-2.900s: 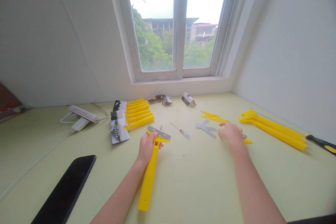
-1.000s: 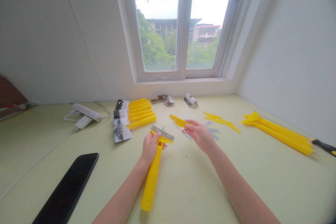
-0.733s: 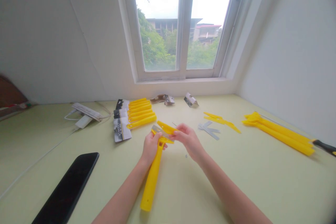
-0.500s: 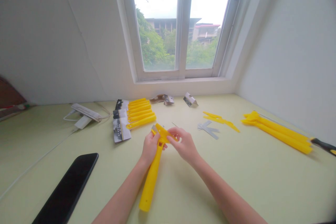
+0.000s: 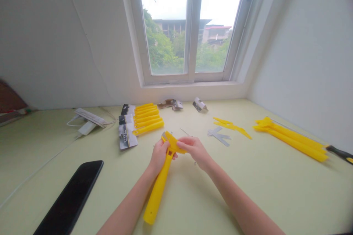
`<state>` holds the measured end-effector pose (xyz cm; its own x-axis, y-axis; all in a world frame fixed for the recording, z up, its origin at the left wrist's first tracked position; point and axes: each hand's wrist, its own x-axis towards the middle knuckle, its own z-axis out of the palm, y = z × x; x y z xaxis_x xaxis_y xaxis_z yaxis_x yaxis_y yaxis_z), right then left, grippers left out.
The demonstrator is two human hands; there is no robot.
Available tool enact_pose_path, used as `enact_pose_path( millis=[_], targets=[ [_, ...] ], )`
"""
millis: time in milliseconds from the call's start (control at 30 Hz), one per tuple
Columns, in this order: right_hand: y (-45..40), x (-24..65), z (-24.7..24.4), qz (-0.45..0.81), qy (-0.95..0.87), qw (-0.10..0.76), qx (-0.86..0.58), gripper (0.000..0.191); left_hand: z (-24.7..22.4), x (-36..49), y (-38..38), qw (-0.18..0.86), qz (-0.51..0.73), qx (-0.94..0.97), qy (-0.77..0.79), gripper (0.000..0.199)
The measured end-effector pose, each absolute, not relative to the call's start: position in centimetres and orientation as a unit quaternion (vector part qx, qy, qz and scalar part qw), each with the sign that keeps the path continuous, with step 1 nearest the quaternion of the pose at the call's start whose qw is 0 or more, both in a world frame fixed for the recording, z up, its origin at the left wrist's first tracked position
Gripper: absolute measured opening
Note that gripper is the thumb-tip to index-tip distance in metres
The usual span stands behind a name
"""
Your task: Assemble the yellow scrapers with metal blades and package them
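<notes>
My left hand [image 5: 160, 154] is wrapped round the neck of a yellow scraper handle [image 5: 157, 192], whose long grip slants down toward me. A flat yellow head piece [image 5: 174, 144] lies across the top of the handle, and a small grey blade edge [image 5: 163, 136] shows at its left end. The fingers of my right hand [image 5: 194, 149] pinch the right end of that head piece. Some fingertips of my left hand show beneath it. Right of my hands are grey blades [image 5: 220, 136] and thin yellow pieces [image 5: 231, 124].
Several packaged yellow scrapers [image 5: 149, 126] lie at back left. A black phone [image 5: 73, 194] is at front left, near a power strip [image 5: 89, 117]. Long yellow handles [image 5: 295, 139] and a black-handled screwdriver [image 5: 339, 152] lie at right. Folded card labels [image 5: 200, 105] rest below the window.
The handle's lower end has swung slightly left. My right fingers have closed more flatly over the head piece, which has turned a little. A tiny item now shows beneath my right wrist.
</notes>
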<state>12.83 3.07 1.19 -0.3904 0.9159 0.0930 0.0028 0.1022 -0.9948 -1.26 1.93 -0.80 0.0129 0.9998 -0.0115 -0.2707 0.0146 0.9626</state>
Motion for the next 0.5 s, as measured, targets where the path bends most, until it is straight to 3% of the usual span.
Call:
enact_pose_path(
  millis=[500],
  targets=[
    [2.66,12.70,1.35,0.491,-0.636,0.456,-0.383,0.026,-0.40,-1.25,1.19,0.639,0.581,0.375,0.337,0.022]
  ],
)
